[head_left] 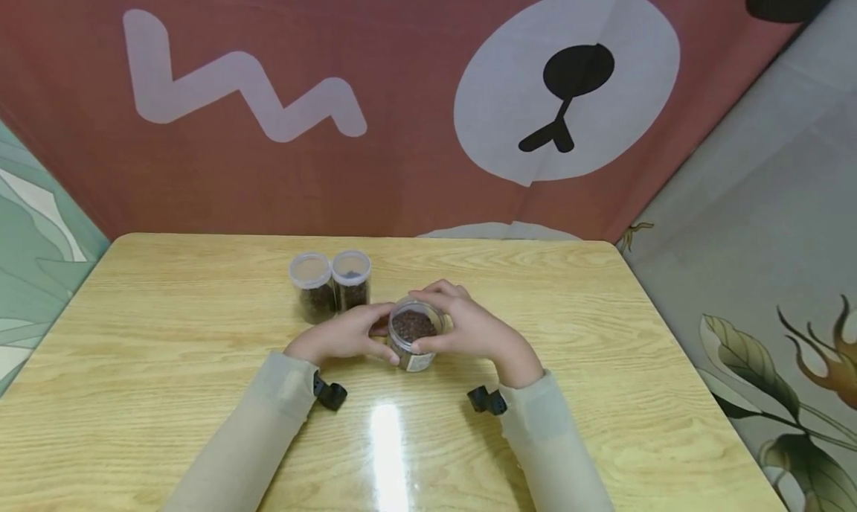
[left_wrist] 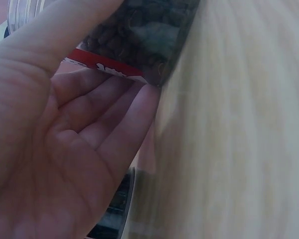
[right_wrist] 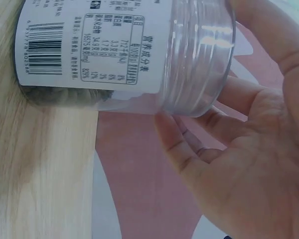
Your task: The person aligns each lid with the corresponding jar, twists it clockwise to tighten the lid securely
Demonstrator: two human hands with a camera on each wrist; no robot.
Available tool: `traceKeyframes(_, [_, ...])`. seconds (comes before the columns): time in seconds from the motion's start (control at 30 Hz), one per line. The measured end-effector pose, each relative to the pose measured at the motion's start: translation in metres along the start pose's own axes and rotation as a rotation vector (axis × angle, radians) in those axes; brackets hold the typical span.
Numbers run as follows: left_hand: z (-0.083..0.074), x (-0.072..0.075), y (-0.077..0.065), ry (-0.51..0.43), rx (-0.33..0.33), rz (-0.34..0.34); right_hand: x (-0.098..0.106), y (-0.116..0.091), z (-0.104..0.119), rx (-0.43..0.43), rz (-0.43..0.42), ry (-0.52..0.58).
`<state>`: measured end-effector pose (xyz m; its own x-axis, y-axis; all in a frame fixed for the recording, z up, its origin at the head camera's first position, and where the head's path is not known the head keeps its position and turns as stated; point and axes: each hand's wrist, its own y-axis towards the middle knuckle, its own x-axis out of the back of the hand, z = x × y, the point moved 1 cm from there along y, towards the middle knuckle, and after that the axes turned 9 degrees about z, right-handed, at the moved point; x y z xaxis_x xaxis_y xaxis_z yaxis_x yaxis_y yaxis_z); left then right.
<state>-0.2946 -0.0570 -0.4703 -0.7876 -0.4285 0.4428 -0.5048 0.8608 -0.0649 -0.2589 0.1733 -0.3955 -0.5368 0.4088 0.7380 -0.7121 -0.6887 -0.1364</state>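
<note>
A clear plastic jar (head_left: 413, 326) of dark brown, bean-like pieces is upright at the middle of the table, between both hands. My left hand (head_left: 350, 332) holds its lower side, the thumb in front and the fingers behind. At the jar's top, my right hand (head_left: 472, 327) grips the rim with its thumb and fingers spread around the clear lid (right_wrist: 202, 55). A white label (right_wrist: 92, 45) with a barcode and a printed table faces the right wrist camera. The left wrist view shows a red label strip (left_wrist: 107, 66) near the left fingers.
Two similar jars with pale lids, a left one (head_left: 313, 287) and a right one (head_left: 351, 280), stand side by side behind the left hand. The wooden table (head_left: 589, 311) ends at a red-brown cloth backdrop (head_left: 402, 184).
</note>
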Motion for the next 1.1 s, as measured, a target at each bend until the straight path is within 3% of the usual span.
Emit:
traceKeyframes(0.7, [-0.002,0.0,0.0,-0.018,-0.02,0.018,0.005,0.0,0.001,0.032,0.067,-0.051])
traceKeyframes(1.1, [0.002,-0.001,-0.002,-0.049,-0.016,0.027,-0.008,0.007,0.017,-0.101,-0.087,-0.104])
